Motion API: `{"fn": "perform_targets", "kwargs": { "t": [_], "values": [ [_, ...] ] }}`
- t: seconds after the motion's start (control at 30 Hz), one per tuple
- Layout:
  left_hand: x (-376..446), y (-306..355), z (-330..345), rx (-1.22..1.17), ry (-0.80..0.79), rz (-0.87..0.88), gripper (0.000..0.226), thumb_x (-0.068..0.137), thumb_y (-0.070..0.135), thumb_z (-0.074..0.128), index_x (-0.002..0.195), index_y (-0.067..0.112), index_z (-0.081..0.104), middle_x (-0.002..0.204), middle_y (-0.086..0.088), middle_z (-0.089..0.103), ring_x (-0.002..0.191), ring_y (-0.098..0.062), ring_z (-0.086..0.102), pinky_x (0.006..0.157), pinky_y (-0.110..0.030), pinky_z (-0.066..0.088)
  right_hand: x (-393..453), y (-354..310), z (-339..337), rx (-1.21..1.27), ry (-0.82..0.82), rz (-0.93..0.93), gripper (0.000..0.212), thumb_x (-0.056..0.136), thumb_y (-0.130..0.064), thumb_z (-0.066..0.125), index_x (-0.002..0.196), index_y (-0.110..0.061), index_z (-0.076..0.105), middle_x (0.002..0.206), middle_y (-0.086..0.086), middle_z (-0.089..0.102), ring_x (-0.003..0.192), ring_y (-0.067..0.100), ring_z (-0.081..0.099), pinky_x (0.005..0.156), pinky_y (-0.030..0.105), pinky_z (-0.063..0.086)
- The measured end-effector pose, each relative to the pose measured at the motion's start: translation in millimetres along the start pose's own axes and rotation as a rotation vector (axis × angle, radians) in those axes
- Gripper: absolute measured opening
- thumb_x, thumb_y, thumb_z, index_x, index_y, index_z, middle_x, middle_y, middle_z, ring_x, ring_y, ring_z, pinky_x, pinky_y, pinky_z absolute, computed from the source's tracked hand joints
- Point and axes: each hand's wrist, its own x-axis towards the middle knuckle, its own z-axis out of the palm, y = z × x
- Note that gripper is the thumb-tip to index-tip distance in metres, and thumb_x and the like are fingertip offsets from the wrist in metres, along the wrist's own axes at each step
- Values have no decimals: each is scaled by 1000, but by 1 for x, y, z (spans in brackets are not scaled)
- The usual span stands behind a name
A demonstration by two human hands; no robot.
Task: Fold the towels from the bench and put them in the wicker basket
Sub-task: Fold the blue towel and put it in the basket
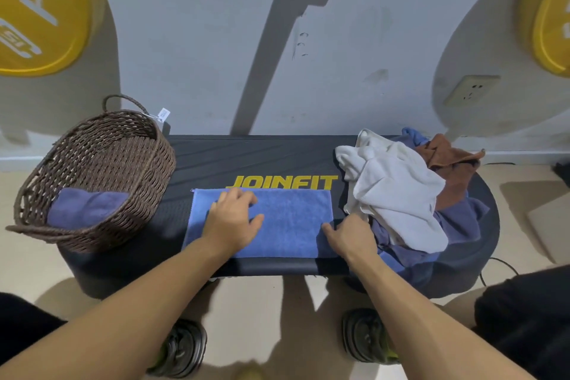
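A bright blue terry towel [287,222], already doubled into a long flat rectangle, is spread on the black padded tabletop [246,160] just in front of its yellow lettering. It is pressed flat by the left hand [231,222], whose grip is spread, fingers straight and palm down on the left half of the cloth. The towel's right edge is met by the right hand [351,237]; its fingertips appear to be at the hem, but whether that grip is pinching the cloth or only touching it cannot be told. One darker blue folded towel [83,207] is already seen inside the brown woven wicker basket [129,145], which stands on the left end of the tabletop, near the spread towel. On the right end, a crumpled heap is left: a white towel [398,191] on top, a rust-brown towel [453,166] behind it and dark blue cloth [462,222] beneath. The task is judged to be in its early part: one towel stowed, one part-folded, several untouched.
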Motion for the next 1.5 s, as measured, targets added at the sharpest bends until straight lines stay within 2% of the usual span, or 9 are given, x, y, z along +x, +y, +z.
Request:
{"fn": "perform_targets", "kwargs": {
  "t": [0.2, 0.4, 0.5, 0.63, 0.83, 1.0, 1.2, 1.33, 1.5],
  "values": [
    [-17, 12, 50, 208, -24, 135, 48, 96, 50, 41, 139, 31, 51, 140, -2, 50, 126, -25, 46, 102, -39, 39, 0, -8, 6, -12, -37, 14, 51, 89, -58, 57, 69, -13, 47, 69, 1, 52, 71, 24, 55, 62, 29, 39],
    [-22, 3, 61, 112, 64, 197, 47, 92, 45, 42, 129, 25, 63, 130, -8, 58, 116, -28, 55, 93, -42, 46, 4, -8, 10, -32, -49, 18, 39, 90, -47, 57, 103, -10, 61, 112, 11, 63, 102, 29, 62, 79, 34, 50],
    [-22, 3, 61, 88, 80, 206, 47, 92, 44, 43, 130, 24, 63, 130, -8, 57, 117, -26, 53, 94, -42, 46, 1, -12, 10, -11, -64, -48, 30, 89, -39, 59, 101, -11, 59, 109, 12, 60, 105, 31, 58, 79, 33, 47],
    [-22, 8, 62, 88, 108, 183, 47, 91, 43, 42, 129, 24, 63, 129, -8, 57, 117, -26, 53, 94, -42, 45, 4, -18, 3, 206, -116, -70, 25, 81, -27, 66, 70, -11, 50, 66, 1, 54, 66, 19, 53, 60, 30, 42],
    [-23, 7, 64, 83, 140, 192, 47, 92, 43, 41, 131, 25, 62, 131, -7, 56, 120, -25, 52, 97, -42, 45, 8, -18, 0, 850, -345, 176, 17, 73, -17, 84, 76, -13, 67, 74, -2, 75, 70, 16, 72, 58, 26, 56],
    [-22, 7, 67, 106, 182, 186, 46, 92, 41, 42, 130, 25, 62, 131, -7, 56, 120, -26, 51, 98, -42, 43, 21, -11, 6, 658, -140, 108, 24, 82, -33, 76, 81, -14, 61, 83, 0, 71, 80, 16, 68, 72, 33, 55],
    [-20, 24, 61, 162, 166, 154, 44, 90, 41, 46, 126, 25, 65, 127, -9, 59, 115, -28, 56, 91, -43, 47, 11, 7, 5, 564, 19, -71, 13, 90, -26, 64, 84, -18, 55, 81, 0, 67, 76, 17, 64, 61, 25, 47],
    [-16, 47, 63, 168, -2, 56, 47, 96, 47, 42, 142, 36, 45, 146, -1, 42, 135, -22, 36, 108, -40, 32, 14, 7, -19, 479, 112, -134, 17, 89, -22, 65, 79, -16, 54, 75, -1, 63, 69, 11, 58, 57, 22, 37],
    [-4, 68, 48, -339, -45, -2, 37, 96, 32, 51, 133, 30, 50, 130, 5, 49, 123, -15, 42, 102, -30, 38, 13, 1, -40, 339, 158, -234, 12, 89, -20, 64, 86, -11, 57, 71, -5, 58, 64, 5, 52, 53, 19, 34]
  ]
}}
